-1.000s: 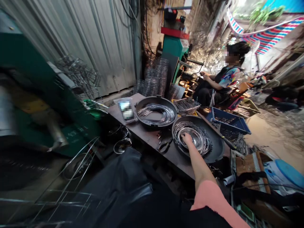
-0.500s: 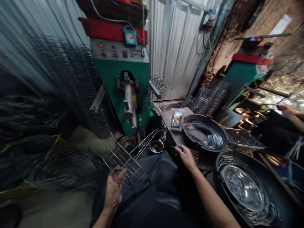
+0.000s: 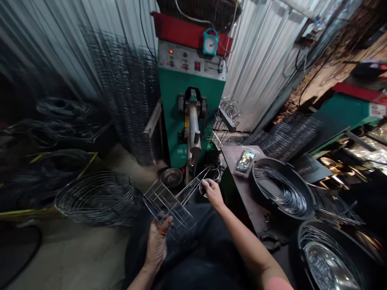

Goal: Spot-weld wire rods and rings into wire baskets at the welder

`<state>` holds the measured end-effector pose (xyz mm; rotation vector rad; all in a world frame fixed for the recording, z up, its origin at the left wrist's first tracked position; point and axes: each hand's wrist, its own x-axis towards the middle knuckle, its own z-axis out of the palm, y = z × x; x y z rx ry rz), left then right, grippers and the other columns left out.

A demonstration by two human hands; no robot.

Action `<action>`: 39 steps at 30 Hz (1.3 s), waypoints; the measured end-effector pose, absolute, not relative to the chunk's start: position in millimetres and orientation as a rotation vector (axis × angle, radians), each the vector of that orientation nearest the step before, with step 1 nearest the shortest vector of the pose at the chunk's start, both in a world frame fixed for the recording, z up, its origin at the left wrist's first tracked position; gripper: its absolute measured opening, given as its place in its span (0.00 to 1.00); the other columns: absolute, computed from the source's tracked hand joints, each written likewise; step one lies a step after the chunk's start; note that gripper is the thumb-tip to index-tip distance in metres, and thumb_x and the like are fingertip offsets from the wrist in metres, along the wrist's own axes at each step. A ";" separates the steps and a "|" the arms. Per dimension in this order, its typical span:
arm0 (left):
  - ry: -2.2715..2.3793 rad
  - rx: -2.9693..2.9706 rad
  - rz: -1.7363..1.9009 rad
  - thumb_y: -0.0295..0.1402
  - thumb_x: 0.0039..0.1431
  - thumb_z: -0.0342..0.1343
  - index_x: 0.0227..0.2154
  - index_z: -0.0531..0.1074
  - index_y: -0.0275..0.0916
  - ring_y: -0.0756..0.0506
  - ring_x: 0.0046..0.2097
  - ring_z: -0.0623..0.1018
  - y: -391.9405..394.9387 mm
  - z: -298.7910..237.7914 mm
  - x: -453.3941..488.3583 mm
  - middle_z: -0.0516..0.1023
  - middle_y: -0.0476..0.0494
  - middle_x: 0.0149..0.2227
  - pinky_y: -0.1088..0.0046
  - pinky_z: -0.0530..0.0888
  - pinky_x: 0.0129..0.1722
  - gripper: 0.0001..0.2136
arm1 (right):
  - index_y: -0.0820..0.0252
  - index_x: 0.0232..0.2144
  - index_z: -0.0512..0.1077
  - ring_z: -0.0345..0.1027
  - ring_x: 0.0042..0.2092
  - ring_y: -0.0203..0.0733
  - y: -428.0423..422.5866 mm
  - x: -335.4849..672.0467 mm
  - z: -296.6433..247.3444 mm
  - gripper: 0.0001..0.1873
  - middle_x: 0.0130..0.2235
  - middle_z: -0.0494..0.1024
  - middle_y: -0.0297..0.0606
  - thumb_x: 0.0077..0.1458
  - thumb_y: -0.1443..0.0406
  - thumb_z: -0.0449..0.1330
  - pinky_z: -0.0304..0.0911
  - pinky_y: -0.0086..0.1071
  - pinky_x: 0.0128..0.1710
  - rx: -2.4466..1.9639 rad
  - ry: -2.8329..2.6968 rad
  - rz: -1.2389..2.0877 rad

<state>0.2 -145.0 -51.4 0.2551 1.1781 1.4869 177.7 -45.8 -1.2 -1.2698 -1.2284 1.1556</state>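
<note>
My left hand [image 3: 157, 242] grips the near end of a welded steel wire rack [image 3: 169, 205] above my dark-trousered lap. My right hand [image 3: 212, 193] closes on the rack's long rods at the far end, just in front of a green machine's welding head [image 3: 192, 121]. To the right of that hand stands a steel-topped workbench [image 3: 238, 169]. A wide black pan [image 3: 281, 189] of coiled wire rings sits on it, and another pan [image 3: 329, 257] holds rings and a steel dish.
A round wire basket [image 3: 96, 199] lies on the floor at left, and a small steel bowl [image 3: 171, 178] sits beside the machine. Stacked wire racks [image 3: 290, 135] lean behind the bench, a phone [image 3: 244, 161] lies on it, and corrugated metal sheeting [image 3: 260, 68] forms the wall.
My view has swung left from the pans to the green machine. My right hand has left the pan and taken the rack's far end. My left hand has brought the rack up.
</note>
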 end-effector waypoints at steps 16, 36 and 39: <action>1.260 0.221 1.406 0.41 0.28 0.68 0.32 0.68 0.43 0.44 0.41 0.72 -119.7 -43.3 -8.1 0.72 0.50 0.35 0.71 0.69 0.35 0.24 | 0.61 0.21 0.63 0.58 0.21 0.28 -6.7 161.7 -6.8 0.17 0.21 0.65 0.28 0.46 0.53 0.59 0.53 0.24 0.21 -1.097 -1.000 1.372; 1.345 0.245 1.330 0.44 0.31 0.66 0.35 0.65 0.44 0.41 0.49 0.69 -99.9 -12.5 -2.6 0.72 0.47 0.41 0.69 0.67 0.33 0.25 | 0.62 0.22 0.66 0.59 0.20 0.28 22.6 163.6 -3.3 0.19 0.20 0.67 0.29 0.39 0.52 0.64 0.56 0.24 0.19 -1.120 -0.908 1.456; 1.324 0.225 1.385 0.42 0.32 0.66 0.35 0.65 0.44 0.43 0.49 0.69 -100.4 -19.1 -0.5 0.71 0.50 0.41 0.69 0.68 0.36 0.24 | 0.63 0.26 0.69 0.63 0.23 0.30 -1.0 174.5 -6.4 0.20 0.22 0.71 0.32 0.40 0.52 0.64 0.59 0.25 0.24 -1.144 -1.027 1.536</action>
